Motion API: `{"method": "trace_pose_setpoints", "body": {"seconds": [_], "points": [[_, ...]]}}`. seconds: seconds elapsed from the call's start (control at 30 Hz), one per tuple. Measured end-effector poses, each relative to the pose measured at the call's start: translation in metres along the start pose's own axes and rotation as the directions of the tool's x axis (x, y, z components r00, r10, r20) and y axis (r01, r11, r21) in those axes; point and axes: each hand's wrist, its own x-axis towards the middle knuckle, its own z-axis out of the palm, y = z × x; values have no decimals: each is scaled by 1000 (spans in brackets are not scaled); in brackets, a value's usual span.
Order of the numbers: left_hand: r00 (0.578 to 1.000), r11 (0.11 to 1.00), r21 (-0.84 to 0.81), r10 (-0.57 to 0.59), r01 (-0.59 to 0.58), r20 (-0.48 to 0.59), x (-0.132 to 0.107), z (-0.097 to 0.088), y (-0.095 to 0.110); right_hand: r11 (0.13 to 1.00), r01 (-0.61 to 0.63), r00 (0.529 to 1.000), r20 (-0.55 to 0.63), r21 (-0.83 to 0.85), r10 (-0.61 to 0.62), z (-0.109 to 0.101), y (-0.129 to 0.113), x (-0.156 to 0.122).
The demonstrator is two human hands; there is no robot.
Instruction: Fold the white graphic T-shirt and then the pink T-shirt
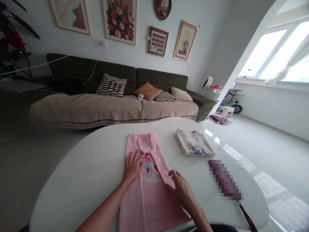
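A pink T-shirt (147,190) with a round printed design lies lengthwise on the white oval table (79,180), its right side folded over toward the middle. My left hand (132,167) lies flat on the shirt's left half, fingers spread, beside the print. My right hand (181,189) rests on the folded right edge, fingers pressing on the cloth. Neither hand grips anything.
A folded cream T-shirt (193,142) with a print lies on the table to the right. A purple blurred object (224,180) with a strap lies near the table's right edge. A dark green sofa (113,96) with cushions stands behind the table.
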Motion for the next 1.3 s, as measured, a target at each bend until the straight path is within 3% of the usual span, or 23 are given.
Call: {"method": "trace_pose_setpoints", "body": {"seconds": [0.1,0.2,0.4,0.6,0.73,0.83,0.93,1.1,1.2,1.3], "points": [[1000,1000,5,-5,5,20,1,1,0,995,-89,994,65,-45,92,1,18,-57],[999,1000,4,-2,2,35,2,2,-1,991,-77,995,56,-106,83,15,16,-82],[998,1000,-3,-16,16,64,4,4,-2,967,-151,987,-80,-206,137,26,-11,-76],[998,1000,-3,-9,9,66,3,2,-1,996,-88,993,72,-14,89,39,-43,-76],[998,1000,-5,-11,11,61,2,0,0,996,-48,995,91,76,41,46,-45,-77],[999,1000,-6,-9,9,53,1,-2,1,984,18,998,48,175,-27,39,-39,-70],[999,1000,-8,-11,11,49,1,-2,1,989,5,1000,-23,146,-2,36,-33,-58],[999,1000,-18,-14,15,52,1,-3,1,999,-10,990,142,-36,15,47,-33,-39],[999,1000,-15,-10,11,38,1,-2,1,996,55,966,248,72,-71,43,-35,-18],[1000,1000,-5,-10,10,24,0,-2,1,971,98,967,209,219,-145,35,-35,32]]}}
